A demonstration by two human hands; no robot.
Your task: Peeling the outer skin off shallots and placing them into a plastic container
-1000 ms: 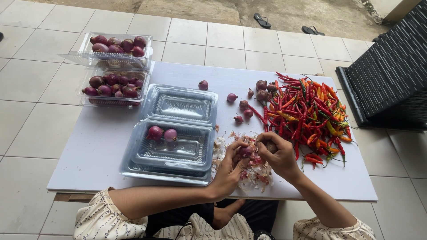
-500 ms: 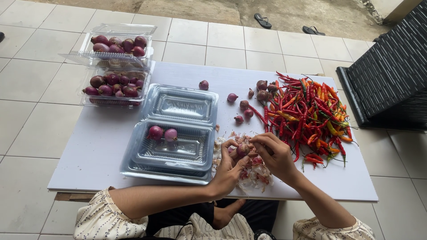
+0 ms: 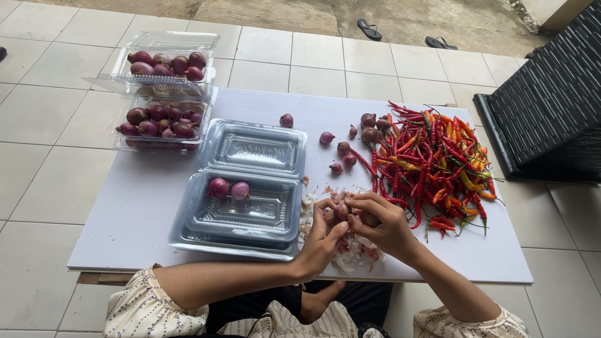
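head | both hands [image 3: 354,220] pinching one shallot [image 3: 340,211] mid-peel | two peeled in open tray [image 3: 241,216] | several unpeeled beside chillies [image 3: 438,163] on counter [image 3: 138,206]

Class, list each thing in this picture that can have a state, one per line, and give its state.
Left hand: holding a shallot.
Right hand: fingers picking at that shallot.
Shallot: held, partly peeled.
Open clamshell container: lid back, two peeled shallots inside.
Filled containers: stacked, full.
Chillies: piled loose.
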